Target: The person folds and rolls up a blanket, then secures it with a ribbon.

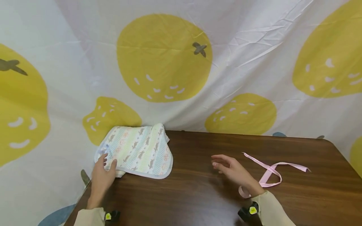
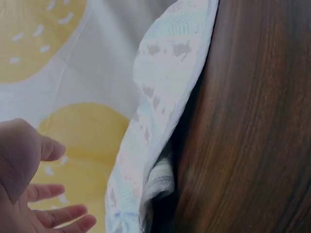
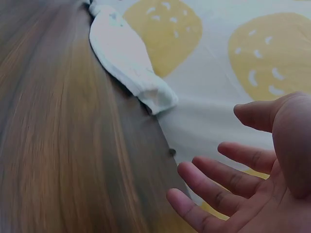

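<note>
Fingers (image 1: 105, 158) of the left hand (image 1: 102, 175) lie straight and spread on the near left corner of the folded white cloth pad with pastel animal-and-chevron stripes and a grey bound edge (image 1: 138, 150); they rest on it and curl round nothing. Right hand (image 1: 232, 169) hovers just above the dark brown wooden worktop (image 1: 198, 194), fingers (image 3: 214, 170) loosely extended, holding nothing.

Pad sits at the far left corner of the worktop, its left edge overhanging toward the white backdrop cloth printed with yellow fruit (image 1: 164, 56). Left wrist view suggests the pad is doubled over, though that view is dim.

Thin pale pink ribbon (image 1: 271, 171) lies loose and looped on the worktop, just right of the right hand, well apart from the pad.

Progress, as judged: pad folded; ribbon untouched.
</note>
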A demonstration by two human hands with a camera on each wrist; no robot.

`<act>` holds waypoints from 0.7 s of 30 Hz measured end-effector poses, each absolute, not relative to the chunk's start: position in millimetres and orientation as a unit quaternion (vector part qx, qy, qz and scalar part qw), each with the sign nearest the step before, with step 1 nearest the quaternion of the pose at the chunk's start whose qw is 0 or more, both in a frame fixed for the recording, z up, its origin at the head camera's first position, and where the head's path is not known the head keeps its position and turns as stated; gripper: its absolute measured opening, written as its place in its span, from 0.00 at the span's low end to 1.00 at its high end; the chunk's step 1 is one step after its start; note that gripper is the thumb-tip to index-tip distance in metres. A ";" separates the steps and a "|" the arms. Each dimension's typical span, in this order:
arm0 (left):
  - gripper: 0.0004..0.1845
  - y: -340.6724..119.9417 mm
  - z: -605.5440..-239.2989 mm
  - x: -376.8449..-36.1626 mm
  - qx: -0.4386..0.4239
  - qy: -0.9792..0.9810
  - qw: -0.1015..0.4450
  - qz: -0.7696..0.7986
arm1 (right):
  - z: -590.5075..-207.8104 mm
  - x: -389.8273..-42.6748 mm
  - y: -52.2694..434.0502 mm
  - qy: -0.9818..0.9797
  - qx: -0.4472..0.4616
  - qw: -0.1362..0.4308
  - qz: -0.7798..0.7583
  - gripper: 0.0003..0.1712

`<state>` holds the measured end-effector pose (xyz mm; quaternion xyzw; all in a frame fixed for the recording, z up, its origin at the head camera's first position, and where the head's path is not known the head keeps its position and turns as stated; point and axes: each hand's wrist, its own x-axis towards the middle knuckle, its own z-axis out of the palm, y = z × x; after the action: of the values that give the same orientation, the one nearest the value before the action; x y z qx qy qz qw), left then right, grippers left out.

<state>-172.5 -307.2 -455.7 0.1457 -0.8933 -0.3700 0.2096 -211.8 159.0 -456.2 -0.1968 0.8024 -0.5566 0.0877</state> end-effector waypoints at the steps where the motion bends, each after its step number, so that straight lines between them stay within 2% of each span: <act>1: 0.28 -308.8 -456.0 -171.9 0.158 -0.887 0.212 -0.378 | -456.9 -213.5 155.1 0.794 -0.194 0.099 -0.567 0.26; 6: 0.29 -317.4 -457.0 -170.4 0.219 -0.853 0.211 -0.424 | -462.1 -221.0 134.8 0.766 -0.168 0.135 -0.606 0.28; 11: 0.33 -324.0 -457.5 -169.8 0.271 -0.814 0.183 -0.481 | -466.7 -227.0 115.1 0.734 -0.144 0.161 -0.643 0.28; 21: 0.36 -334.5 -467.8 -176.0 0.311 -0.746 0.150 -0.569 | -469.1 -230.9 75.6 0.701 -0.112 0.187 -0.679 0.28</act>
<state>-176.0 -334.5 -467.8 0.3114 -0.7457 -0.5695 0.1503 -230.9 75.6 -469.1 -0.1121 0.7007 -0.6794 0.1868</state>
